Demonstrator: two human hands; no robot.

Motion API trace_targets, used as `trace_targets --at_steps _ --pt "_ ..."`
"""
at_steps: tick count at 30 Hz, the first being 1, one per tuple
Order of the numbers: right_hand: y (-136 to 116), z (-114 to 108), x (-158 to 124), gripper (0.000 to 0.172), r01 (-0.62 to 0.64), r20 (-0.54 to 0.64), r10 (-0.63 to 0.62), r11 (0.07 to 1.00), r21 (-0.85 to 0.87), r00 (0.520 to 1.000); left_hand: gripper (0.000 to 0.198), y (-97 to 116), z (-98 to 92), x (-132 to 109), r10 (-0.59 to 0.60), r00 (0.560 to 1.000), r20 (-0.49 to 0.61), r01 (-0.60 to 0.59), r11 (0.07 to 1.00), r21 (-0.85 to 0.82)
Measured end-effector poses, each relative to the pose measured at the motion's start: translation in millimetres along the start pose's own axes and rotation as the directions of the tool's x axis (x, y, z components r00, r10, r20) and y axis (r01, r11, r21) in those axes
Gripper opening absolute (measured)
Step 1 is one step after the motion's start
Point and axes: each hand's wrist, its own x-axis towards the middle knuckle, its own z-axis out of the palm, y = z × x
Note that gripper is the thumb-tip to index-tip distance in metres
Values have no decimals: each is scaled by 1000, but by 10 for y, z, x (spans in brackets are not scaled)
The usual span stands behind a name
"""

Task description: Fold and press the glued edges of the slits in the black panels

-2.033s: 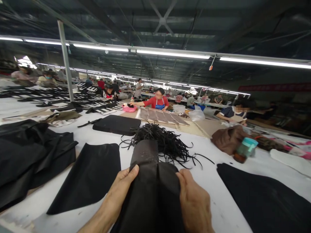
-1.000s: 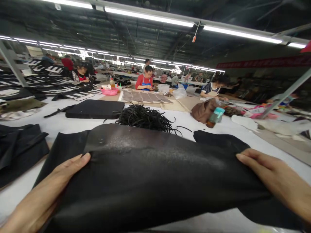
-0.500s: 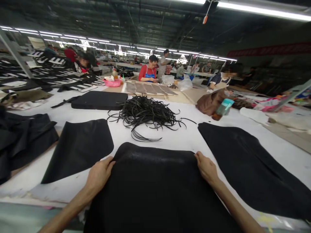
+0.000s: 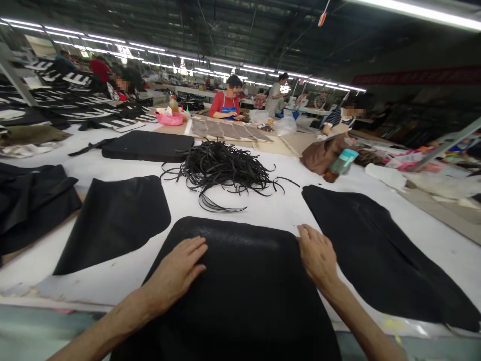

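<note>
A large black leather-like panel (image 4: pixel 244 286) lies in front of me on the white table and runs out of view at the bottom. My left hand (image 4: pixel 182 263) rests on its upper left part, palm down, fingers stretched out and thumb apart. At the upper right corner is my right hand (image 4: pixel 317 253), its fingers extended along the edge and its thumb hidden. Beyond the panel sits a tangled heap of thin black strips (image 4: pixel 225 168). One similar black piece (image 4: pixel 120 220) lies to the left, partly curled, and another longer black piece (image 4: pixel 376 250) to the right.
Behind the strips is a thick black stack (image 4: pixel 148 146). A teal-lidded bottle (image 4: pixel 341 165) stands tilted against brown material (image 4: pixel 317 153). Dark folded cloth (image 4: pixel 33 200) covers the left side. Across the table, a person in red (image 4: pixel 225 103) works near a pink basin (image 4: pixel 169 119).
My left hand has let go of the panel's left corner and moved inward onto its surface. My right hand has loosened from a pinch at the right corner. The panel lies flatter.
</note>
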Motion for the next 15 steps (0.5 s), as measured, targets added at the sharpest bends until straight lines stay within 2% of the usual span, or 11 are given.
trace_targets --at_steps 2,3,5,7,9,11,13,15 --pt "-324 -92 -211 39 181 121 -206 965 192 971 58 91 48 -83 83 971 225 -66 994 -82" --pt "-473 -112 -338 46 257 191 -323 917 305 927 70 111 63 -135 101 944 314 -85 994 -63" --pt "-688 -101 -595 72 339 255 -490 819 463 834 86 109 81 -252 94 904 418 -113 993 22" --pt "-766 -29 -800 92 420 237 -582 762 493 778 94 72 106 -371 81 882 464 -145 984 104" --pt "-739 81 -930 100 550 154 -652 724 416 742 101 18 163 -481 70 866 496 -178 968 175" --pt "-668 196 -1005 98 679 32 -708 688 257 706 106 -53 256 -582 48 864 501 -208 941 269" --pt "-600 284 -1058 87 727 -77 -723 680 94 686 107 -148 360 -681 3 887 462 -209 894 397" --pt "-554 327 -1102 69 719 -148 -712 695 -9 686 106 -263 438 -786 -41 917 397 -187 835 518"
